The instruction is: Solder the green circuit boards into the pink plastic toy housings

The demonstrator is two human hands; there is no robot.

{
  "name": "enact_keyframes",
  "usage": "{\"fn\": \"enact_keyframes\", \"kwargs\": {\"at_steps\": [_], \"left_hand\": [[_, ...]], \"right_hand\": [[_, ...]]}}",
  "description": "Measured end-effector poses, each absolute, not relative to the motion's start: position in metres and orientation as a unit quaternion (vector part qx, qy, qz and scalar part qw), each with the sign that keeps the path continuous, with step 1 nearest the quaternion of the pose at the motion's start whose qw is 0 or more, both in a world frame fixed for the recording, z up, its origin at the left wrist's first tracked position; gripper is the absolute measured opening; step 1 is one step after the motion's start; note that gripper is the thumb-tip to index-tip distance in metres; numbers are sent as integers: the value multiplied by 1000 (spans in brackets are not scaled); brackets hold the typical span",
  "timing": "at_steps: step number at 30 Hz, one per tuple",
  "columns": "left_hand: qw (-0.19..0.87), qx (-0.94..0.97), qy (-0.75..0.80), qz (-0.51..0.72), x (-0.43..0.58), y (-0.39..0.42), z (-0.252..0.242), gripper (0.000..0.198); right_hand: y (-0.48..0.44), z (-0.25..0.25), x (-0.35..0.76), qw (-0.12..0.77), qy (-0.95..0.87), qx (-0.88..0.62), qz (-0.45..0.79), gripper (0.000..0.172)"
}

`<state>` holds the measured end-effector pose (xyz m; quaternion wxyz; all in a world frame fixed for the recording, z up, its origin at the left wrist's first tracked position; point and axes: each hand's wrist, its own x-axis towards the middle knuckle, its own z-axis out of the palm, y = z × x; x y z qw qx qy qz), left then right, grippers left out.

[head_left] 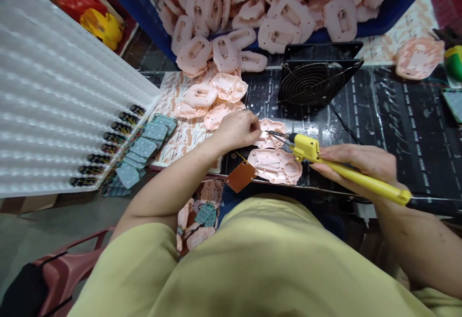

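My right hand (364, 163) is wrapped round a yellow soldering iron (308, 148) whose metal tip points left. That tip reaches over a pink plastic shell half (274, 127), close to my left fingertips. Bent over the shell's left side, my left hand (238, 129) has its fingers pinched together; what they hold is hidden. Nearer the bench edge lies a second pink shell half (277, 165), inside face up, with a round grille of holes at its right. A brown circuit board (241, 175) with thin wires sits against its left end, partly over the edge.
A blue crate (382, 23) heaped with pink shells stands at the back. In front of it are more loose shells (202, 95) and a black fan (312, 81). At left, a white foam sheet (72, 91) holds several black parts wired to green circuit boards (144, 146).
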<state>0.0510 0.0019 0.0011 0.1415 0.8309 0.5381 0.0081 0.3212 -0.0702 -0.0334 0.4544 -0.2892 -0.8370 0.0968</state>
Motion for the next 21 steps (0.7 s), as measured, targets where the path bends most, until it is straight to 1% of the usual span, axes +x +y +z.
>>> {"fn": "enact_keyframes", "kwargs": {"at_steps": [4,8,11,13,16,18,19,21], "left_hand": [[143,829,540,1,51,3,1,20],[138,835,533,2,50,3,0,20],[135,836,532,-1,49,4,0,20],[133,835,533,-5,50,4,0,20],[130,839,529,0,48,2,-1,19],[137,841,523,21,45,0,-2,19],[145,840,522,40,43,-2,-3,19],[169,830,525,86,39,-5,-6,20]], "right_hand": [[-72,-34,330,473,-832,-272,98,25],[-80,-35,336,485,-794,-360,70,20],[-84,-37,336,477,-800,-358,63,20],[-86,-38,336,472,-800,-368,36,27],[-88,-40,335,454,-795,-403,4,53],[-91,-40,335,453,-798,-399,8,65],[-92,-40,335,453,-798,-397,12,65],[-95,-41,334,458,-795,-397,21,59]]}}
